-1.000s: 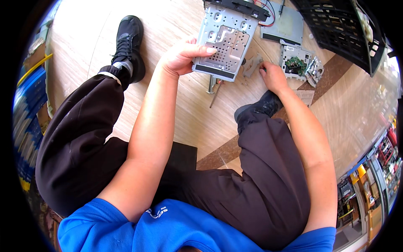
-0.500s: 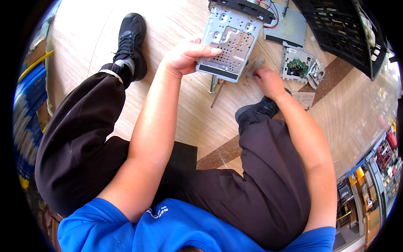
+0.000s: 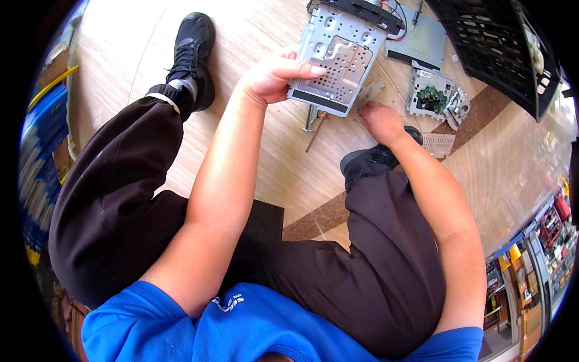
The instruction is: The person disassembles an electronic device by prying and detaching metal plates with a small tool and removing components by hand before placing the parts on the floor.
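My left hand (image 3: 274, 77) grips a flat metal drive unit (image 3: 338, 63) by its left side, thumb on top. This unit has a perforated silver plate, a black strip along its near edge and a black plastic front panel (image 3: 362, 13) at its far end. Low beside the unit's near right corner is my right hand (image 3: 384, 123), fingers curled together close to the floor. Whatever lies in those fingertips is too small to make out. Thin greyish scraps (image 3: 373, 90) lie just beyond them. A thin rod (image 3: 315, 134) shows below the unit's near edge.
A flat metal cover (image 3: 419, 42) lies beyond, with red and black wires by it. Right of my hand are a metal frame with a green circuit board (image 3: 432, 95) and a perforated plate (image 3: 438, 145). A large black grille housing (image 3: 488, 42) stands far right. My shoe (image 3: 193, 54) is at left.
My right hand has drawn slightly nearer to me and left, showing more of the greyish scraps. My left hand keeps its hold on the drive unit; the view has shifted a little.
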